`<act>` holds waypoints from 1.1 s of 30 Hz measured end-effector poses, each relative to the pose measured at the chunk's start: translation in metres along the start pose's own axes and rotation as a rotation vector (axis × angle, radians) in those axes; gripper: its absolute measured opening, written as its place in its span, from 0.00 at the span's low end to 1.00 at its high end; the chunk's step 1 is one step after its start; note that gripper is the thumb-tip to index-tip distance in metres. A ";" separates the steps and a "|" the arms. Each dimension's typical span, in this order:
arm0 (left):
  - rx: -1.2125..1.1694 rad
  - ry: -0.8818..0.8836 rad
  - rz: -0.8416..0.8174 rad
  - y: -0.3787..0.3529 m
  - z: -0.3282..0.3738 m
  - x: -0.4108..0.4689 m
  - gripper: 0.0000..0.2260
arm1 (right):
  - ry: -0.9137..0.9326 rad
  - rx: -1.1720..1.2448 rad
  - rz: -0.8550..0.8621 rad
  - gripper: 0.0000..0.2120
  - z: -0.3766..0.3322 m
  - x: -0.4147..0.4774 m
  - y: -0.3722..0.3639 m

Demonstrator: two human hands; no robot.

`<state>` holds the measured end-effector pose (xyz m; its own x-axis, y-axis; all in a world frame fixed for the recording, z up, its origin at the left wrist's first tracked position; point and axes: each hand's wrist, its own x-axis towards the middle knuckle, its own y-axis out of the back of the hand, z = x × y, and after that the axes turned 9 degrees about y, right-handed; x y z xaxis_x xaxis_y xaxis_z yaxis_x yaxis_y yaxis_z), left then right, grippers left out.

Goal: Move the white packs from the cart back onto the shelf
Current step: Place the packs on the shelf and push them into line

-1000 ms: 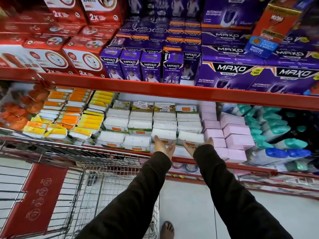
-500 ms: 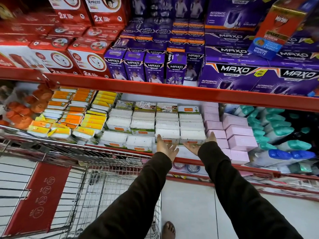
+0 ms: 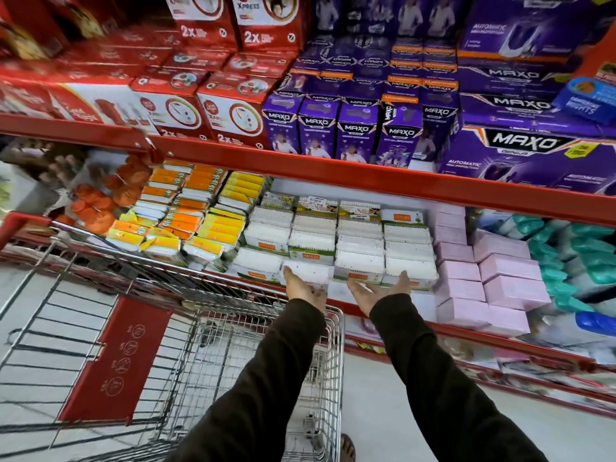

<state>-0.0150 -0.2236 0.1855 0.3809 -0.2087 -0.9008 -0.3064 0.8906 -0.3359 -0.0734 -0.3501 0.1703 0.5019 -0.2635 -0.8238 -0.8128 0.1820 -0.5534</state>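
Note:
Rows of white packs [image 3: 358, 240] with orange labels are stacked on the lower red shelf [image 3: 396, 310], between yellow-orange packs and pink boxes. My left hand [image 3: 305, 290] rests with its fingers apart against the front of one white pack [image 3: 308, 273] at the shelf's edge. To its right, my right hand [image 3: 375, 291] lies palm up and spread under the fronts of the two foremost packs [image 3: 410, 270]. Neither hand grips anything. The wire cart [image 3: 330, 371] stands below my arms, with no white pack visible in its basket.
Yellow and orange packs [image 3: 196, 221] fill the shelf's left, and pink boxes [image 3: 500, 281] and teal bottles [image 3: 573, 261] fill its right. The upper shelf holds red boxes [image 3: 173, 105] and purple boxes [image 3: 356, 131]. The cart's red child-seat flap [image 3: 116, 358] is at the lower left. A bare foot [image 3: 347, 448] stands on the pale floor.
My left hand has slid left along the front row to another white pack. My right hand stays against the front packs. The view has shifted left and closer.

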 end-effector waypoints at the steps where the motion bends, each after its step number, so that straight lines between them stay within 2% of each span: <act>1: -0.067 -0.008 -0.010 -0.001 0.005 -0.001 0.36 | 0.009 -0.003 -0.022 0.45 0.005 -0.002 -0.003; 3: -0.142 -0.008 -0.037 -0.006 0.011 -0.009 0.35 | 0.013 -0.015 -0.013 0.44 0.005 -0.002 -0.007; 9: -0.110 0.003 -0.138 -0.020 0.017 -0.016 0.34 | 0.008 -0.037 -0.025 0.45 0.001 -0.003 -0.013; 12: -0.136 0.011 -0.131 -0.023 0.020 -0.015 0.37 | -0.005 -0.060 -0.027 0.45 -0.002 -0.003 -0.014; 16: -0.105 0.004 -0.142 -0.021 0.019 -0.011 0.37 | -0.012 -0.122 -0.046 0.44 -0.001 -0.005 -0.015; 22: -0.205 -0.073 -0.092 0.007 0.020 -0.001 0.36 | -0.045 -0.159 -0.023 0.47 0.025 -0.013 -0.019; 26: -0.263 -0.142 -0.036 0.034 0.045 0.007 0.37 | -0.077 -0.074 -0.038 0.48 0.055 -0.010 -0.026; 33: -0.252 -0.110 -0.059 0.044 0.083 0.012 0.36 | -0.078 -0.022 0.011 0.46 0.079 0.004 -0.039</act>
<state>0.0489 -0.1535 0.1829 0.4922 -0.1998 -0.8472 -0.4833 0.7468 -0.4569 -0.0165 -0.2832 0.1787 0.5134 -0.1866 -0.8376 -0.8245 0.1634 -0.5417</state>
